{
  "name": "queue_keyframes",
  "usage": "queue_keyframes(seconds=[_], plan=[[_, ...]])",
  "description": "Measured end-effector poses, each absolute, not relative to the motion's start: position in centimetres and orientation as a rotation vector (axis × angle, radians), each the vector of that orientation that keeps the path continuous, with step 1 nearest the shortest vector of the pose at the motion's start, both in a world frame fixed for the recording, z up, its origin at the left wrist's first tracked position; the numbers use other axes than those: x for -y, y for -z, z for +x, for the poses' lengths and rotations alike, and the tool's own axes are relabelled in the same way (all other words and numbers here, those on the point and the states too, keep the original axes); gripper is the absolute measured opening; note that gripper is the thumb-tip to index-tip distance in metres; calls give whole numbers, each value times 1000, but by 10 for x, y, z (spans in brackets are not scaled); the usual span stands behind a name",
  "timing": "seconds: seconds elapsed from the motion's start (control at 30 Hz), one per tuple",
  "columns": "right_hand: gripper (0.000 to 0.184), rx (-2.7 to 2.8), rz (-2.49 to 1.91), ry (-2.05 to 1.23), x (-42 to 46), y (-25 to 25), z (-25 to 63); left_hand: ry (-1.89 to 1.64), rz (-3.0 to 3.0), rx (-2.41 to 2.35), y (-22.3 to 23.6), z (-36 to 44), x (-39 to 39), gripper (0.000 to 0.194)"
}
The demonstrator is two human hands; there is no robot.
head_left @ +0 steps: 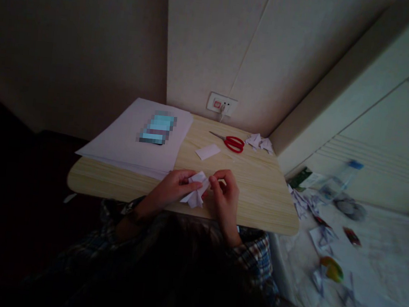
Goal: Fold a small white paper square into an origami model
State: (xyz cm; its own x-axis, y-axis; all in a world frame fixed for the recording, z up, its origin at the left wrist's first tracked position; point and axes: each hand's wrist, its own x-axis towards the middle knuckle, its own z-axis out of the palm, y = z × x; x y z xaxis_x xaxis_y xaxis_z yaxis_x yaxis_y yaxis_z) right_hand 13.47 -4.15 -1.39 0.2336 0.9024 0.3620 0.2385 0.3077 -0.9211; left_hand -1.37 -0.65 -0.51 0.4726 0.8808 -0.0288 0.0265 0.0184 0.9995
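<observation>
Above the front edge of the small wooden table point(258, 197), a piece of folded white paper point(196, 197) is held between my hands. My left hand point(177, 185) grips its left side, with the thumb lying across the front. The thumb and forefinger of my right hand point(227, 189) pinch together at the paper's upper right edge. A small white paper rectangle point(208, 151) lies flat just beyond my hands. Behind it are scissors point(232, 142) with red handles, blades pointing left.
Large white sheets point(119, 135) cover the table's left part, with a lit phone point(158, 129) on top. Folded paper pieces point(259, 142) sit at the back right corner. A plug is in the wall socket point(222, 104). Right of the table, a plastic bottle point(339, 183) and scattered papers lie on a pale surface.
</observation>
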Motion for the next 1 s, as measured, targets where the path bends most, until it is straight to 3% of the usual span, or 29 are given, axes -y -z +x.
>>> queue_keyframes(seconds=[0.73, 1.0], plan=[[19, 1252, -1267, -698, 40, 16, 135, -874, 1369, -862, 9, -11, 7, 32], [18, 1263, -1253, -774, 40, 14, 136, -925, 1395, -885, 8, -13, 5, 22]])
